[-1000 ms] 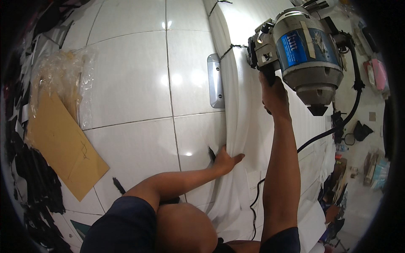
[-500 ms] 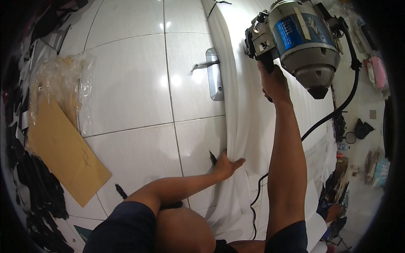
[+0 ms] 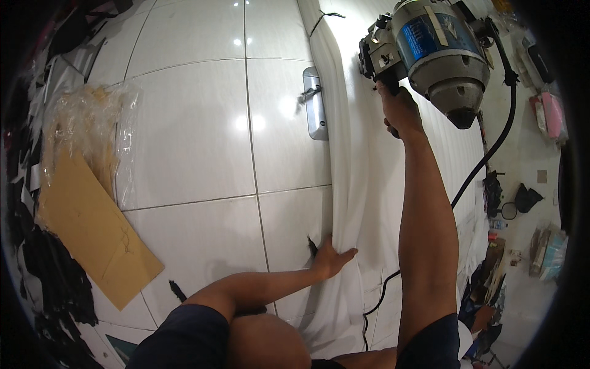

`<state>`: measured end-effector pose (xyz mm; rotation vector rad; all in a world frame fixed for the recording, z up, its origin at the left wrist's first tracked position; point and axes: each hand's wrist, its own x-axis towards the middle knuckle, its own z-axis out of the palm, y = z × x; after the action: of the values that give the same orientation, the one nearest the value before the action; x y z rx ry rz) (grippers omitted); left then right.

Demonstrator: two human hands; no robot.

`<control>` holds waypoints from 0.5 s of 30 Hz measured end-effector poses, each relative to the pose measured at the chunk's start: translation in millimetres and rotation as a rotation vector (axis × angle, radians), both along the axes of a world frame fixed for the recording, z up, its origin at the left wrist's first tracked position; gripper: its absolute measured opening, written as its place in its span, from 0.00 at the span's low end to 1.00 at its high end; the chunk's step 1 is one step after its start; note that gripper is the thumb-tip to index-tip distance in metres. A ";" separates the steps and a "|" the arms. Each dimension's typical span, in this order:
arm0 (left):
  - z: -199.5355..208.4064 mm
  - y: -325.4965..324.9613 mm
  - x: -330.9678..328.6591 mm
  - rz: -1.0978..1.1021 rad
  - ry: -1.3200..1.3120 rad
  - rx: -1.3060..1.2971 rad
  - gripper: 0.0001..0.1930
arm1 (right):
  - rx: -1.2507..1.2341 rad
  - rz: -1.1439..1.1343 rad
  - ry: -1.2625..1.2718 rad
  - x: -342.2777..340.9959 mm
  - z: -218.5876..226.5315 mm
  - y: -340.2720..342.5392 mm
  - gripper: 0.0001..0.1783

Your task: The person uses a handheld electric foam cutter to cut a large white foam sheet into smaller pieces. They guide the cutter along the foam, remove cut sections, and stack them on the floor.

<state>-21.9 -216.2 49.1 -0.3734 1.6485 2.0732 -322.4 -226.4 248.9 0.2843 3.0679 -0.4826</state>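
Closing around a black handle, the right hand's fingers hold a grey-and-blue machine at the head view's upper right, beside or above white fabric. A black cord trails from it. The left hand touches the fabric's folded edge, thumb extended; how tightly its other fingers grip, I cannot tell. A silver plate lies along that edge.

Glossy white tiled floor, light-flecked
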 end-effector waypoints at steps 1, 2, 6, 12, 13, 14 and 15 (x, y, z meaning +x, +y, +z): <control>-3.0 0.4 0.0 -0.022 -0.003 0.049 0.40 | -0.015 0.000 0.003 -3.1 0.9 -3.0 0.33; -7.8 1.0 -0.4 -0.044 -0.006 0.098 0.40 | -0.029 0.000 0.006 -6.2 2.0 -5.8 0.32; -22.5 8.8 3.9 -0.012 0.029 0.108 0.42 | -0.071 0.023 -0.012 -20.9 5.9 -16.0 0.30; -21.1 7.3 2.4 -0.091 -0.018 0.097 0.43 | -0.069 0.046 -0.054 -50.6 7.6 -19.1 0.28; -21.1 6.6 1.9 -0.078 0.000 0.095 0.43 | -0.070 0.056 -0.056 -54.3 7.5 -19.7 0.29; -21.0 6.0 1.9 -0.065 0.017 0.092 0.43 | -0.071 0.065 -0.057 -58.1 7.1 -20.2 0.29; -21.1 5.4 1.8 -0.053 0.034 0.089 0.43 | -0.061 0.059 -0.065 -62.3 6.5 -21.3 0.29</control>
<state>-20.1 -210.8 28.0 -0.2637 1.5616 2.1158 -384.6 -247.7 255.3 0.2033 2.9831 -0.5510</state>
